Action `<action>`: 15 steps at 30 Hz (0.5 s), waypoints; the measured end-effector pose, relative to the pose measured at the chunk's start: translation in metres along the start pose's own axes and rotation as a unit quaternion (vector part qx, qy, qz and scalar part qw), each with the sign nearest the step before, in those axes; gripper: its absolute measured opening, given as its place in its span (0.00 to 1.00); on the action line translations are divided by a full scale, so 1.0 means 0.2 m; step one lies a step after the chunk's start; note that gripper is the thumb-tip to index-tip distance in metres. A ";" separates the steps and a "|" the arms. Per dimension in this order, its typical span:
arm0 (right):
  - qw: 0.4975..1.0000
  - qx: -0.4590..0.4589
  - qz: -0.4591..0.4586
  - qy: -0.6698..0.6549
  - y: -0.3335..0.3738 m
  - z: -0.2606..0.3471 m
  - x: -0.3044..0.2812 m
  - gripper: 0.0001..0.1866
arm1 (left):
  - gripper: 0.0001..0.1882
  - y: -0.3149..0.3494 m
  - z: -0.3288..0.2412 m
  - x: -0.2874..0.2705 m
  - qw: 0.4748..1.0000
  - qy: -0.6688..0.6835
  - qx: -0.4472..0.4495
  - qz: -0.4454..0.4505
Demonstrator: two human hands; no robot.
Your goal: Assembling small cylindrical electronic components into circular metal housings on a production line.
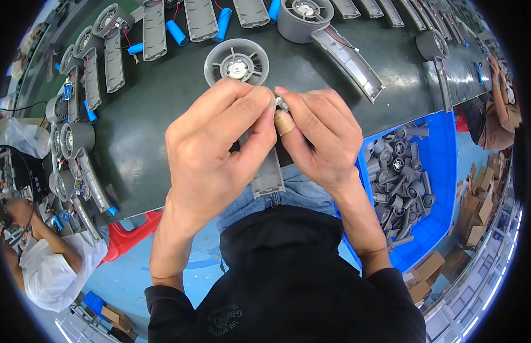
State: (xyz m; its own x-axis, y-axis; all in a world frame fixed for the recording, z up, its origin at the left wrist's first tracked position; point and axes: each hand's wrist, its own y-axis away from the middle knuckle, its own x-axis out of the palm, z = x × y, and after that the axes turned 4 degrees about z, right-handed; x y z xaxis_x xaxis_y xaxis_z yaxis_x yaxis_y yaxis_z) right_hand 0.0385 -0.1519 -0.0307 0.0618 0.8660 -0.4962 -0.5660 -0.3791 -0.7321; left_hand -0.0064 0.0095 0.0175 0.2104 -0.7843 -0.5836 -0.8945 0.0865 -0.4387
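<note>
My left hand [214, 140] and my right hand [331, 137] meet fingertip to fingertip over the table's near edge. A small whitish-silver piece [282, 104] is pinched between my right thumb and finger; its kind is too small to tell. My left fingertips are pressed together right beside it, and what they hold, if anything, is hidden. A tan wrap [285, 122] covers one right fingertip. Under and beyond my hands lies a grey handheld-fan housing [237, 70], its round spoked head facing up. The grey handle [268, 176] extends toward me, partly covered by my hands.
Grey handle shells [201, 20] and blue cylindrical cells [176, 33] line the far side of the dark green table [145, 120]. Another fan housing [304, 17] stands beyond. A blue bin [442, 154] of grey parts sits right. Co-workers' arms [57, 243] show at both sides.
</note>
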 end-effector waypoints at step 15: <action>1.000 0.008 -0.012 -0.013 0.00 0.00 0.00 0.14 | 0.10 0.00 -0.01 0.00 1.000 0.003 -0.011 -0.002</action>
State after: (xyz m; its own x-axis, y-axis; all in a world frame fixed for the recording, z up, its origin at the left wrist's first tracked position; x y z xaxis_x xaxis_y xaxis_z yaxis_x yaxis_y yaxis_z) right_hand 0.0377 -0.1517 -0.0312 0.0552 0.8832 -0.4657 -0.5771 -0.3524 -0.7367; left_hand -0.0073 0.0084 0.0191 0.2122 -0.7879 -0.5780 -0.9022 0.0693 -0.4257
